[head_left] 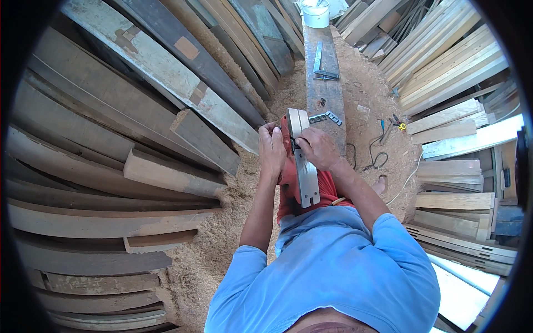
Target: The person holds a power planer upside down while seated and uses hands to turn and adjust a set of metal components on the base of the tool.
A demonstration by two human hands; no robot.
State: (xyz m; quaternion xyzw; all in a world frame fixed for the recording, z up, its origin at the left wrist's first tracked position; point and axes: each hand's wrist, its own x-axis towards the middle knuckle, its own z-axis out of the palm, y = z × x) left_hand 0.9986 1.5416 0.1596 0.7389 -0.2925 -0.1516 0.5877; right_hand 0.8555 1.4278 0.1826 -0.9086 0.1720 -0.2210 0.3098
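Observation:
An electric planer [306,173] with a red body rests upside down over my lap, its long metal sole facing up. At its left side my left hand [270,150] is closed, fingers curled against the body; the fingertips' exact hold is partly hidden. My right hand [318,146] lies across the sole near the dark blade slot, thumb and fingers closed at its edge. Any small part between those fingers cannot be made out. Just beyond the planer, small metal pieces with round holes [333,117] lie on a narrow wooden plank bench [322,91].
Farther along the bench are a metal square [318,56] and a white bucket [316,15]. Wood shavings [208,261] cover the floor. Stacked boards [83,225] crowd the left, and more timber [444,66] leans at right. A dark cable [378,161] and yellow-handled scissors [402,126] lie on the floor.

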